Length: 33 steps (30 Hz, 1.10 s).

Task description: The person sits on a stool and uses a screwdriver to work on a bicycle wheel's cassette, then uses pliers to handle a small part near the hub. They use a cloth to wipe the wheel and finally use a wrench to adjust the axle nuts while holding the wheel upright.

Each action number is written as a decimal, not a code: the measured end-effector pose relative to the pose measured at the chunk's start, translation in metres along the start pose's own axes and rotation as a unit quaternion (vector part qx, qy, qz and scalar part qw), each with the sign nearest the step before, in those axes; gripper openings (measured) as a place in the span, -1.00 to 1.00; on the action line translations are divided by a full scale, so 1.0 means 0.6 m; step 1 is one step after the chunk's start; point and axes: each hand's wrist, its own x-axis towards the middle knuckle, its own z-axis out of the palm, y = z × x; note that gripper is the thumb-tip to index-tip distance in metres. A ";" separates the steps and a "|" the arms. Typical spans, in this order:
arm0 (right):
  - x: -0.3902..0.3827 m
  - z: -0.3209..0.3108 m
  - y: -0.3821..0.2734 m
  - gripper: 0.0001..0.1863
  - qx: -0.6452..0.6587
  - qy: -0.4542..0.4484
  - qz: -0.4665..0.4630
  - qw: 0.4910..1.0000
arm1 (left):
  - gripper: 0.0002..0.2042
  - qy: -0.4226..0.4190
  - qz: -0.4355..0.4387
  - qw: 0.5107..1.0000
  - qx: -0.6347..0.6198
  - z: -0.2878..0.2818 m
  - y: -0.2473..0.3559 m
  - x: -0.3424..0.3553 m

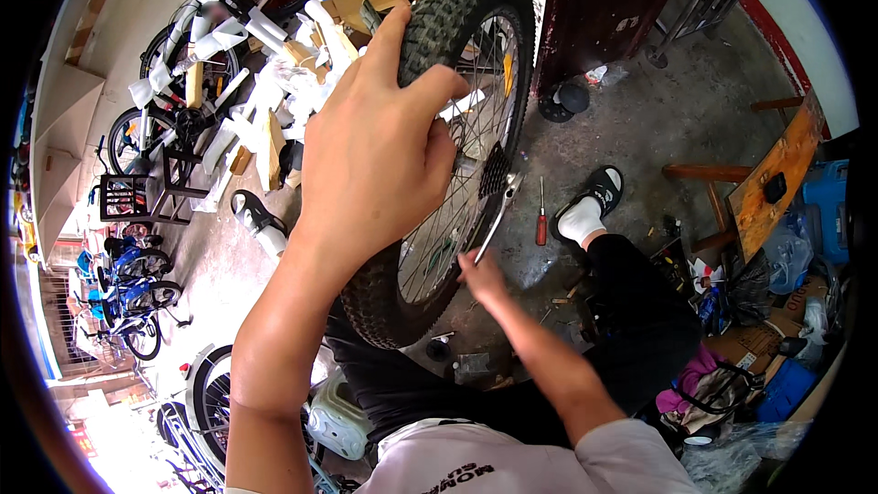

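A bicycle wheel (462, 14) with a knobby black tyre stands upright between my legs. My left hand (380, 128) rests over the tyre's near-left side, one finger stretched along the tread and the others bent round toward the spokes. A black cassette (494, 172) sits at the hub, on the wheel's right side. My right hand (485, 279) is closed on the lower end of a silver wrench (497, 224), whose head meets the axle beside the cassette. Part of the lower wheel is hidden behind my left forearm.
A red-handled screwdriver (541, 224) lies on the floor right of the wheel. Parked bicycles (137, 288) and white packing material (283, 82) fill the left. A wooden stool (764, 183) and blue case (826, 210) stand right. A dark door (604, 0) is ahead.
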 end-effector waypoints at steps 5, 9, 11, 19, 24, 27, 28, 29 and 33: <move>-0.112 -0.010 -0.056 -0.80 0.156 0.014 0.104 0.982 | -0.68 -0.032 -0.004 0.998 -0.055 -0.010 0.021 -0.019; 0.046 -0.008 0.112 -0.80 -0.056 0.112 -0.031 0.992 | -0.69 -0.007 0.042 0.998 -0.042 -0.013 0.045 -0.019; 0.110 -0.026 0.121 -0.68 -0.057 0.139 -0.078 0.986 | -0.69 -0.015 0.032 0.999 -0.037 -0.015 0.037 -0.021; 0.106 -0.035 0.075 -0.74 -0.112 0.110 -0.041 0.987 | -0.70 -0.012 0.010 1.000 -0.023 -0.012 -0.007 -0.026; -0.099 -0.002 -0.036 -0.70 0.062 -0.055 0.054 0.995 | -0.70 -0.046 -0.015 0.998 -0.029 -0.032 -0.016 -0.047; -0.021 -0.035 0.009 -0.73 -0.017 -0.051 0.077 0.996 | -0.69 -0.011 0.022 0.998 -0.051 -0.024 -0.008 -0.045; 0.057 -0.063 0.102 -0.71 -0.106 0.062 -0.013 0.992 | -0.69 -0.002 0.034 0.997 -0.065 -0.022 0.008 -0.032; 0.090 -0.058 0.089 -0.69 -0.133 0.095 -0.049 0.985 | -0.69 -0.011 0.022 0.998 -0.050 -0.022 0.003 -0.040; 0.223 -0.133 0.076 -0.68 -0.118 0.182 -0.119 0.969 | -0.68 -0.006 0.000 0.999 -0.040 -0.022 -0.002 -0.042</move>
